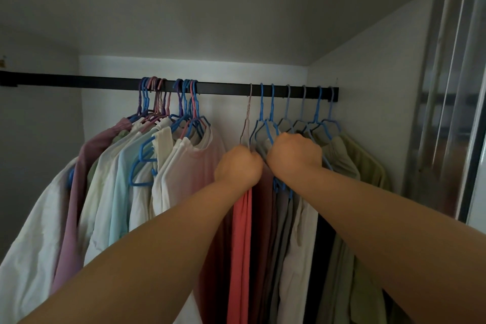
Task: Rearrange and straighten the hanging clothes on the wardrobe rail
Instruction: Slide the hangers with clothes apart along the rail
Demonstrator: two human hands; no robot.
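Both forearms reach up into the wardrobe, probably to even out the right-hand group. The left hand (238, 166) has its grip clenched on the coral garment (240, 244) just under its pale hanger (247, 116). The right hand (295, 151) is curled round the shoulders of the blue hangers (265, 123) beside it, all hooked on the black rail (223, 86), while the pale shirts (157, 166) hang bunched apart to the left.

Two bunches of clothes hang on a black wardrobe rail (221, 86): pale shirts (136, 171) on crowded blue and pink hangers (168, 102) mid-rail, darker garments (265, 231) on spaced blue hangers (294, 110) at its right end.
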